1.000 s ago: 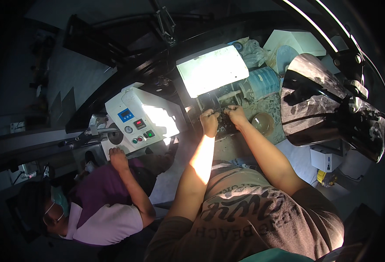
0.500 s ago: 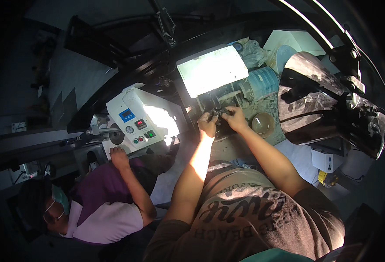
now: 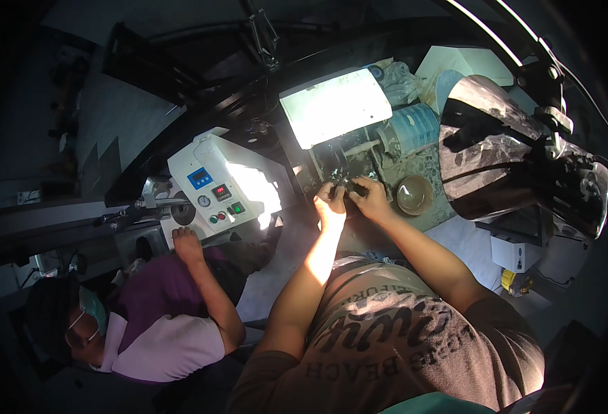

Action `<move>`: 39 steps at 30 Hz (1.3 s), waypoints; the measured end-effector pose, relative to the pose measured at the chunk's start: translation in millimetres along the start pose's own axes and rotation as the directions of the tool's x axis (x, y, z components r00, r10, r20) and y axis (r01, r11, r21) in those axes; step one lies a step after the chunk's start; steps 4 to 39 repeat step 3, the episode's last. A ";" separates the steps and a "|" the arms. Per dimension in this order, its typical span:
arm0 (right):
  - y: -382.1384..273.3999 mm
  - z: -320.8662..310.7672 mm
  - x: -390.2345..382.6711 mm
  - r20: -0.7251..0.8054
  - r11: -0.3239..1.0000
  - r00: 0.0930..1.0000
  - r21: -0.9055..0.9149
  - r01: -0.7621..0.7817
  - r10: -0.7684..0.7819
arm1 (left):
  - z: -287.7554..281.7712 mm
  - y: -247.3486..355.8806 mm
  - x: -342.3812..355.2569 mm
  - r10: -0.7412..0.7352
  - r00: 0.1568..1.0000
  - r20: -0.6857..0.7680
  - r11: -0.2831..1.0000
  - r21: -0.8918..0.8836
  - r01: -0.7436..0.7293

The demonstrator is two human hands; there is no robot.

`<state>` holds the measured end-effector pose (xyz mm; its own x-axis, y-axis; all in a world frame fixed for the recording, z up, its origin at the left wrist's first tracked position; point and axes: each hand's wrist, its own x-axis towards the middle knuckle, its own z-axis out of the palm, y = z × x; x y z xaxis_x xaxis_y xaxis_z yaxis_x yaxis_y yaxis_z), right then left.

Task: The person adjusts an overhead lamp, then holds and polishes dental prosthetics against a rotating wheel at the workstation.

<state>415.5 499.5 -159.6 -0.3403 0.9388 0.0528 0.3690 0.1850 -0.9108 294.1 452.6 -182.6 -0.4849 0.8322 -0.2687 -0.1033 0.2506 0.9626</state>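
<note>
My left hand (image 3: pixel 329 205) and my right hand (image 3: pixel 373 200) are close together at the front of a small bench machine, with fingers bent into a pinch. Whatever lies between their fingertips is small and dark, and I cannot make it out. Just beyond the fingertips is the machine's wet, dark working area with a horizontal shaft (image 3: pixel 362 148). Over it sits a brightly lit white cover (image 3: pixel 336 107). A round, brownish bowl (image 3: pixel 415 195) stands on the bench to the right of my right hand.
A blue clear plastic jug (image 3: pixel 414 131) lies right of the shaft. Black curved lamp shades (image 3: pixel 486 155) hang at the right. To the left is a white control box (image 3: pixel 211 183) with gauges and buttons; a co-worker's hand (image 3: pixel 187 245) rests at its near edge.
Both my hands have drawn slightly toward my body, away from the shaft, still close together. The co-worker's hand has barely moved.
</note>
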 end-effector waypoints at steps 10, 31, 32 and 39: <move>4.2 0.9 -1.0 0.038 0.987 0.990 0.082 -0.140 0.137 | -1.7 -7.8 8.7 0.125 0.992 0.005 0.992 -0.025 -0.125; 4.2 0.9 -1.0 0.038 0.987 0.990 0.082 -0.140 0.137 | -1.7 -7.8 8.7 0.125 0.992 0.005 0.992 -0.025 -0.125; 4.2 0.9 -1.0 0.038 0.987 0.990 0.082 -0.140 0.137 | -1.7 -7.8 8.7 0.125 0.992 0.005 0.992 -0.025 -0.125; 4.2 0.9 -1.0 0.038 0.987 0.990 0.082 -0.140 0.137 | -1.7 -7.8 8.7 0.125 0.992 0.005 0.992 -0.025 -0.125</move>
